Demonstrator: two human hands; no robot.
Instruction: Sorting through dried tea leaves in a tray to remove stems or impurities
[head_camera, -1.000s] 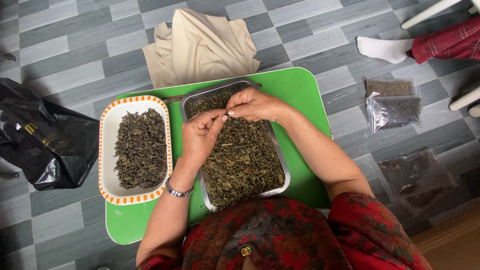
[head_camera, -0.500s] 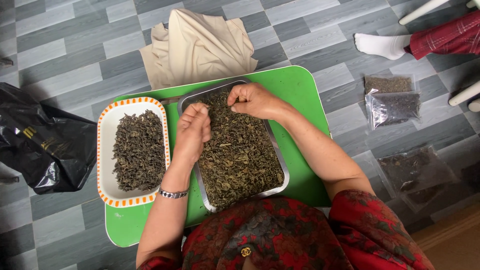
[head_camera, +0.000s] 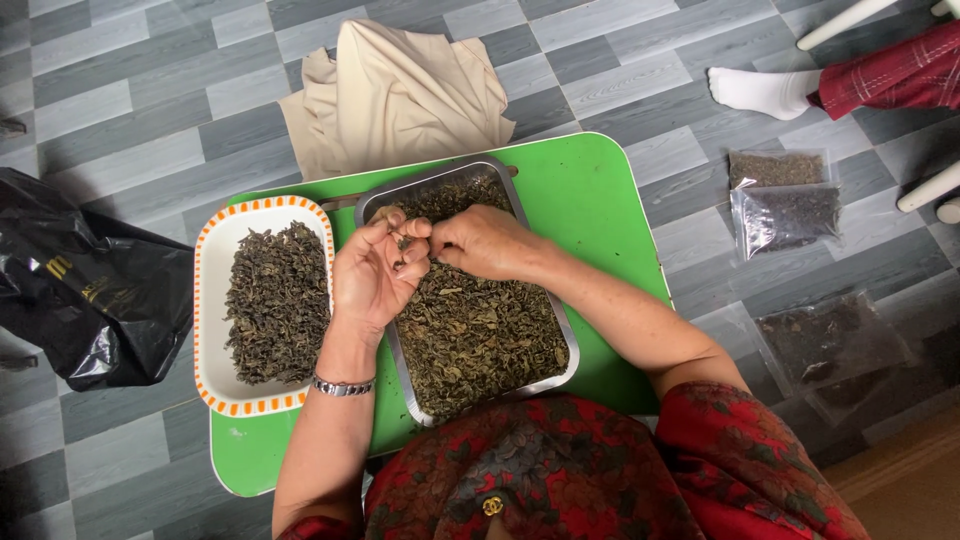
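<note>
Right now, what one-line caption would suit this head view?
Both hands, left hand and right hand, meet over a metal tray of dried leaves.

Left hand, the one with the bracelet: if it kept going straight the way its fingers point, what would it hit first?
The left hand points its curled fingers toward the right hand just beside it, so it would likely meet that hand's fingertips first, above the metal tray of dried leaves. The gap between them is hard to judge.

Left hand (head_camera: 375, 275): palm turned up, fingers curled, thumb and forefinger tips pinched together.
Right hand (head_camera: 488, 243): knuckles up, fingertips meeting the left hand's.
Left forearm: bare, reaching far from near.
Right forearm: bare, angled in from the near right.
</note>
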